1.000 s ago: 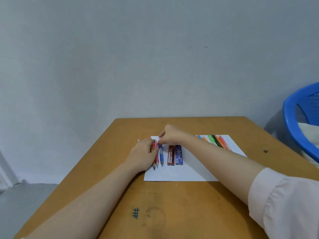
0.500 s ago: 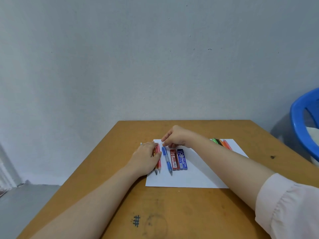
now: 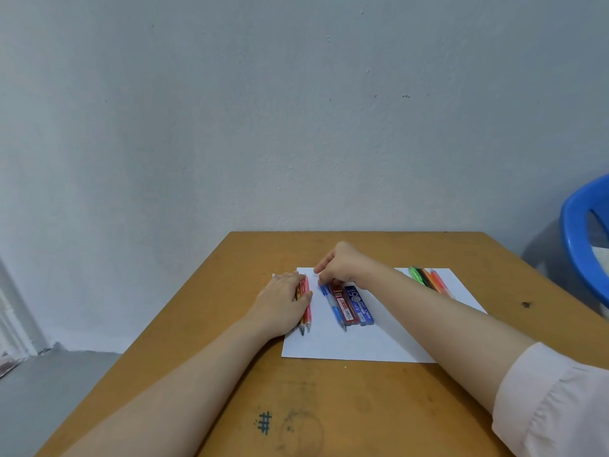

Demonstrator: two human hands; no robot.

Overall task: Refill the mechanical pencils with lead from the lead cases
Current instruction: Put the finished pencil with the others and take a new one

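On a white paper sheet (image 3: pixel 362 344) lie two reddish mechanical pencils (image 3: pixel 307 305), side by side with tips toward me. My left hand (image 3: pixel 281 303) rests palm down on them, fingers fairly straight, thumb along the red one. A blue mechanical pencil (image 3: pixel 334 306) lies slanted further right, against a red lead case (image 3: pixel 345 308). A blue lead case (image 3: pixel 362 305) sits next to that. My right hand (image 3: pixel 342 267) has curled fingers that pinch the far end of the blue pencil.
Several more pencils, green, black and orange (image 3: pixel 428 280), lie at the paper's far right corner. The paper sits on a brown wooden table (image 3: pixel 329 407) against a grey wall. A blue plastic chair (image 3: pixel 583 239) stands to the right of the table.
My right hand has slid the blue pencil rightward, away from the two reddish pencils, until it lies against the red lead case. My left hand stayed on the reddish pencils.
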